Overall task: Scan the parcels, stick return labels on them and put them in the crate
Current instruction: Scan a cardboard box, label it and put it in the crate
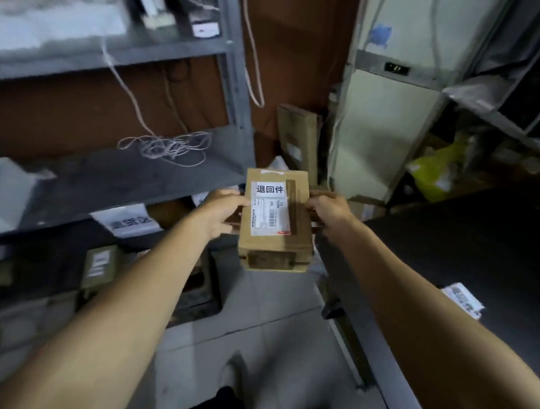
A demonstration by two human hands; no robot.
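The cardboard parcel (275, 223) is held in mid-air over the floor, return label (270, 189) already stuck on; left hand (222, 213) and right hand (328, 211) are curled round its sides; the crate probably isn't in view, so a blind drop could miss, or a loose grip could let it slip.

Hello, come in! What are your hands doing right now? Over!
Left hand and right hand grip the box by its sides, held up off the floor. Return label already on top. Nothing blocking the box. Crate not identified.

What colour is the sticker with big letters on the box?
White with black letters, seen from the head view.
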